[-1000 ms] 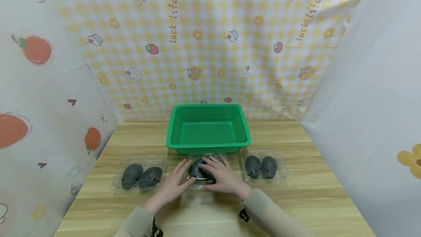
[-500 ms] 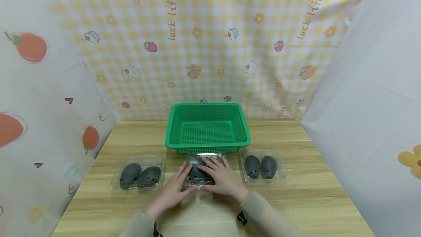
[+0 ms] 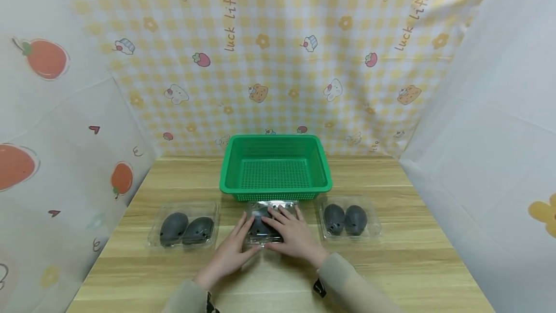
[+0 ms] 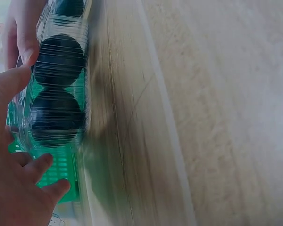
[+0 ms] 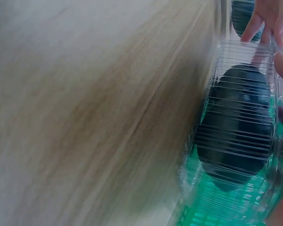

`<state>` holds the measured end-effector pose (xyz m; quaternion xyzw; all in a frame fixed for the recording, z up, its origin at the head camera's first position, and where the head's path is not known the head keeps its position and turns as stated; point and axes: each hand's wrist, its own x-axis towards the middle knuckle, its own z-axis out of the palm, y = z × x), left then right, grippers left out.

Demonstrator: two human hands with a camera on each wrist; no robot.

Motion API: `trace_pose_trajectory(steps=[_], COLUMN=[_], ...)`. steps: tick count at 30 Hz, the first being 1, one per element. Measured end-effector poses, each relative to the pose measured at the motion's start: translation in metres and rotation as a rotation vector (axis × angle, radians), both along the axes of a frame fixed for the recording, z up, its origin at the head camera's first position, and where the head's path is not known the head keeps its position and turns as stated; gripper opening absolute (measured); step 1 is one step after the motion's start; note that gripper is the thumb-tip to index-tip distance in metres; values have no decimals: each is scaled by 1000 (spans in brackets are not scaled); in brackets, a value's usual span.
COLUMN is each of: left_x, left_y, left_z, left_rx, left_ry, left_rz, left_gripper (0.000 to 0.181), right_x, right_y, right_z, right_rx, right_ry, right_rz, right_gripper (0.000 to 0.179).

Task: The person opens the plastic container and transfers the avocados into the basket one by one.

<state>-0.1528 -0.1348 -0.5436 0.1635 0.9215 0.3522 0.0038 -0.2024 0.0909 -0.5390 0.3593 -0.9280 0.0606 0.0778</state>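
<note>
In the head view, a clear plastic clamshell box (image 3: 274, 203) with dark egg-shaped fruit (image 3: 259, 227) inside stands mid-table. My left hand (image 3: 229, 253) lies against its left side, thumb at the front edge. Spread over the lid's right part is my right hand (image 3: 299, 238), its thumb near the left thumb. In the left wrist view, two dark rounded fruits (image 4: 59, 61) show through the ribbed box wall. The right wrist view shows one large dark fruit (image 5: 236, 127) behind clear plastic. Part of the lid is hidden by the right hand.
A green plastic basket (image 3: 224, 178) stands directly behind the middle box. Another clear box (image 3: 158, 209), holding two dark fruits, sits to the left, and a similar box (image 3: 372, 228) to the right. A patterned cloth (image 3: 278, 62) hangs at the table's back.
Both hands have stayed at the middle box. My left thumb has slid slightly along the front edge, nearer to the right thumb. The basket and side boxes have not moved.
</note>
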Motion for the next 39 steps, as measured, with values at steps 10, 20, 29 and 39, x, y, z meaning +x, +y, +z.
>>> trace_pose_trajectory(steps=[10,20,29,39], left_x=[2,2,1,2], left_y=[5,9,13,15], left_z=[-2,-5,-9,-7], left_rx=[0,12,13,12], left_ry=[12,31,56,73], left_rz=[39,65,88,89], left_gripper=[82,79,78,78], right_x=[3,5,6,6], right_y=[-2,-5,-8,-6], right_z=[1,-1,0,0], right_rx=[21,55,78,14], right_ry=[24,31,55,106], right_rz=[1,-10,-21,-5], right_gripper=[68,60,54,46])
